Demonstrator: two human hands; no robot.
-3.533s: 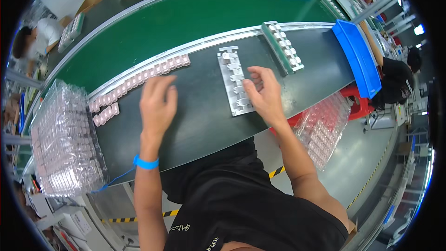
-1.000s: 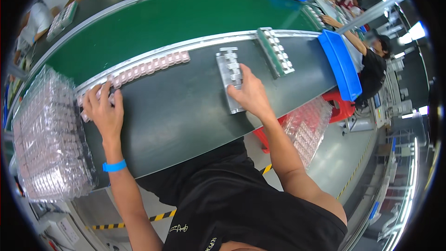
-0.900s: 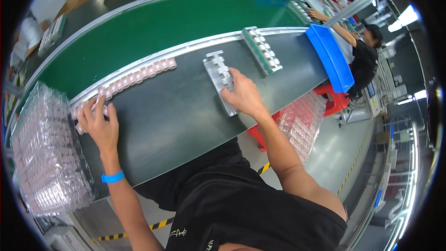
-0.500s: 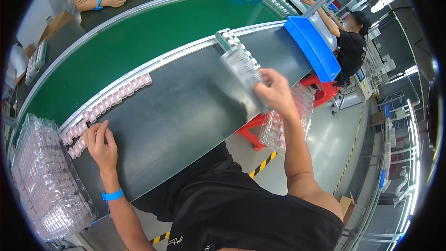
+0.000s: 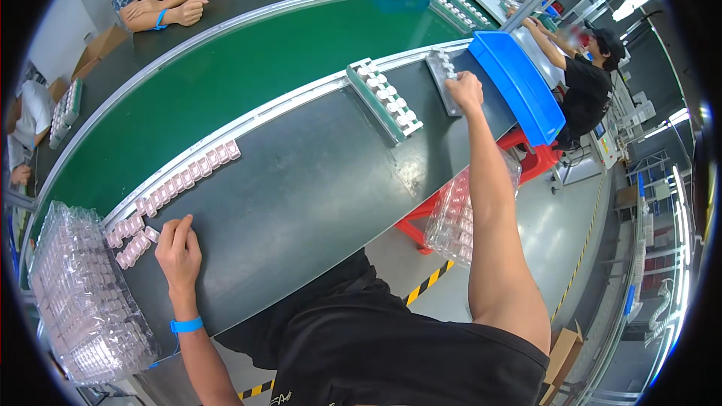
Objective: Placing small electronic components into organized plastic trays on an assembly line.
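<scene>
My right hand is closed on the near part of a narrow grey tray with small white pieces on it, at the right of the table. Left of it lies a green-edged fixture carrying paired rows of white pieces, its far end by the belt rail. My left hand hovers low over the left part of the table, fingers loosely stretched, with nothing seen in them. Beside its fingertips is a short row of pink pieces. A longer row of pink pieces runs along the rail.
A stack of clear plastic trays stands at the left end. The green conveyor belt curves behind the table. A blue bin sits at the right edge, above a red stool. Other people sit across the belt and at far right.
My right hand has moved away and to the right with the grey tray, uncovering the green-edged fixture. My left hand has drawn slightly back from the pink pieces.
</scene>
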